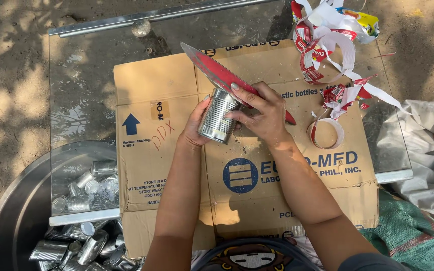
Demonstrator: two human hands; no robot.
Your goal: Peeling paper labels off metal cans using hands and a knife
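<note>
The left hand (195,125) cradles a bare tin can (219,116); the right hand (263,114) grips a red knife (222,75) (blade pointing far-left), best kept angled away from fingers.

outdoor scrap yard: dirt ground (11,75), basin of cans (76,246).

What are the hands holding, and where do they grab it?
Both hands hold a bare tin can: left hand around its side, right hand over the top, also gripping a red knife by its handle.
</note>
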